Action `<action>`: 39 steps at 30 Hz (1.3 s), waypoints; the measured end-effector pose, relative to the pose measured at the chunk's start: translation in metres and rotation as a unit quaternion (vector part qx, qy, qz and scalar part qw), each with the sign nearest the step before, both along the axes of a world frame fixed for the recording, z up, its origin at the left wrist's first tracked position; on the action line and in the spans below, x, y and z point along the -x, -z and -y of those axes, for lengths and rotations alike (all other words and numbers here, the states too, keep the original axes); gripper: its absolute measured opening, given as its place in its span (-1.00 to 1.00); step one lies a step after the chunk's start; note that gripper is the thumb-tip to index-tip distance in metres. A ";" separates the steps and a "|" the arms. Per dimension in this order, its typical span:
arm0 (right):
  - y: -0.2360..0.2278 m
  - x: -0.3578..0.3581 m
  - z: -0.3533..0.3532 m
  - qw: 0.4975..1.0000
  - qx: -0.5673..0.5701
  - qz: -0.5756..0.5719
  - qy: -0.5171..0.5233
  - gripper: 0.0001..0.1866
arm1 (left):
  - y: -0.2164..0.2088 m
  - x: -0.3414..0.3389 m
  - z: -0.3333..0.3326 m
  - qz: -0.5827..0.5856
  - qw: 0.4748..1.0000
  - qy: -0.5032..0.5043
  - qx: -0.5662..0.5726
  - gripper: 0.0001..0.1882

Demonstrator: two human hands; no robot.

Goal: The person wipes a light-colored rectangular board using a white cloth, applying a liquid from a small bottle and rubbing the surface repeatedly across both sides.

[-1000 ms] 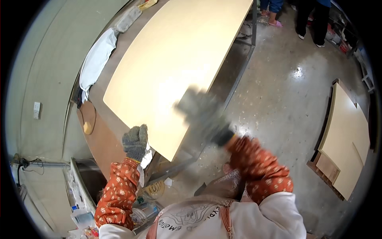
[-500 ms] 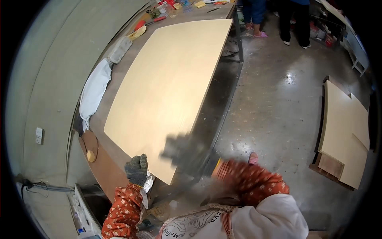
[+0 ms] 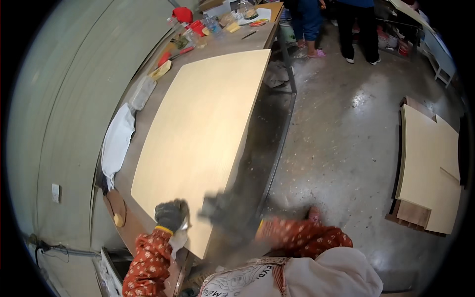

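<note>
Lower now, right hand blurs over pale board.

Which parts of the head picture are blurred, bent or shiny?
In the head view, the right hand is smeared by motion blur, while the left hand on the pale board is sharp; the board's straight edges bow from fisheye distortion; glare spots shine on the concrete floor.

right hand swung down to the pale board's near edge, blurred
</note>
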State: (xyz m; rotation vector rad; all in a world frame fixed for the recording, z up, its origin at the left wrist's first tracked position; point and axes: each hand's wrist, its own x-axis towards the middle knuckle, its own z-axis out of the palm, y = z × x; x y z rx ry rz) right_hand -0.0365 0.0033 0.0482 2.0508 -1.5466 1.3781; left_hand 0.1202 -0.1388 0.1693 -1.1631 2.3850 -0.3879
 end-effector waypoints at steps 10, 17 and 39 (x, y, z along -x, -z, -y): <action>-0.057 0.274 0.110 0.948 -0.176 -0.007 0.266 -0.47 | 0.023 0.073 0.001 -0.313 0.934 0.132 0.107 -0.78; -0.016 0.192 0.112 0.975 -0.077 -0.040 0.207 -0.48 | 0.041 0.051 0.006 -0.350 0.932 0.052 0.071 -0.75; -0.016 0.231 0.133 0.990 -0.121 0.046 0.060 -0.39 | 0.040 0.008 0.028 -0.184 0.979 0.081 -0.026 -0.82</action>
